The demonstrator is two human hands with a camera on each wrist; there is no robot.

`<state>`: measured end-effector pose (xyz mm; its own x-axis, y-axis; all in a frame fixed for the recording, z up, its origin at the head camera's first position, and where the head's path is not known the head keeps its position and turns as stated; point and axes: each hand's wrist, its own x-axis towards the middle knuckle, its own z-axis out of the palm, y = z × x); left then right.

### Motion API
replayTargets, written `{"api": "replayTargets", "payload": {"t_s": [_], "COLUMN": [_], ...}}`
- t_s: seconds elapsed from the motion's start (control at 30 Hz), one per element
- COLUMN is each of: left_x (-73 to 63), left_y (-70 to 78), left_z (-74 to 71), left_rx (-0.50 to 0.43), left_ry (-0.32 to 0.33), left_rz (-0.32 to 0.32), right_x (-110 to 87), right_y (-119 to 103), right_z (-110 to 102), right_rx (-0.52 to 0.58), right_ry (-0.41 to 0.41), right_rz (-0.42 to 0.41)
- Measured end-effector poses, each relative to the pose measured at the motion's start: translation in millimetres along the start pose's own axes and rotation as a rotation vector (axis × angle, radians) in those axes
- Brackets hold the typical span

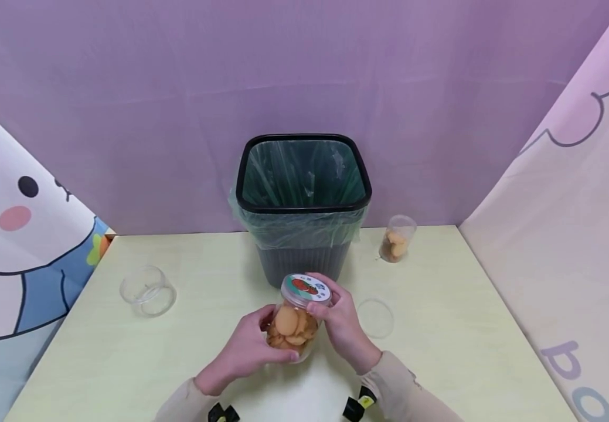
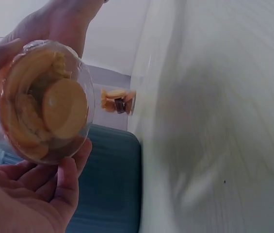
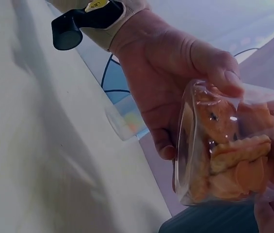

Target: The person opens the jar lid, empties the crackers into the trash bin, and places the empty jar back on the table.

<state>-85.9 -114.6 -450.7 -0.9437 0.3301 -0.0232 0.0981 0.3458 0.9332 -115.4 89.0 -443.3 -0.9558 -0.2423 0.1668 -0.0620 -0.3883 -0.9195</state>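
Observation:
A clear plastic jar (image 1: 293, 325) full of round cookies is held tilted between both hands, in front of the trash bin. Its lid (image 1: 306, 290) carries a white and green label with a red picture. The left hand (image 1: 254, 346) grips the jar low on its side, thumb across the front. Up at the lid, the right hand (image 1: 341, 322) curls its fingers and thumb around the rim. In the left wrist view the jar's bottom (image 2: 44, 104) faces the camera, above the tabletop. Cookies (image 3: 241, 162) press against the jar wall in the right wrist view.
A dark bin (image 1: 304, 258) lined with a green-tinted bag stands at the back middle. A small clear container with cookies (image 1: 396, 243) is at the back right. An empty clear container (image 1: 148, 293) stands at the left, and a clear ring-shaped piece (image 1: 375, 318) lies right of the hands.

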Motion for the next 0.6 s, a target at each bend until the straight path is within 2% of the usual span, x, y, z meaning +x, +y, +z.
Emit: {"api": "replayTargets", "payload": {"t_s": [0.23, 0.37, 0.5, 0.6], "left_x": [0.9, 0.0, -0.3, -0.3], "left_y": [-2.7, -1.5, 3.2, 6.7], "left_z": [-3.3, 0.0, 5.6, 6.8], "left_rx": [-0.042, -0.026, 0.040, 0.078], "left_ry": [-0.034, 0.002, 0.067, 0.071], "left_rz": [0.044, 0.031, 0.007, 0.000], "right_x": [-0.1, 0.7, 1.8, 1.5], "right_y": [2.9, 3.1, 1.4, -1.6], "right_z": [0.5, 0.4, 2.1, 5.5], "right_rx": [0.056, 0.068, 0.065, 0.062], "right_ry": [-0.041, -0.045, -0.021, 0.011], "right_rz": [-0.027, 0.020, 0.073, 0.085]}}
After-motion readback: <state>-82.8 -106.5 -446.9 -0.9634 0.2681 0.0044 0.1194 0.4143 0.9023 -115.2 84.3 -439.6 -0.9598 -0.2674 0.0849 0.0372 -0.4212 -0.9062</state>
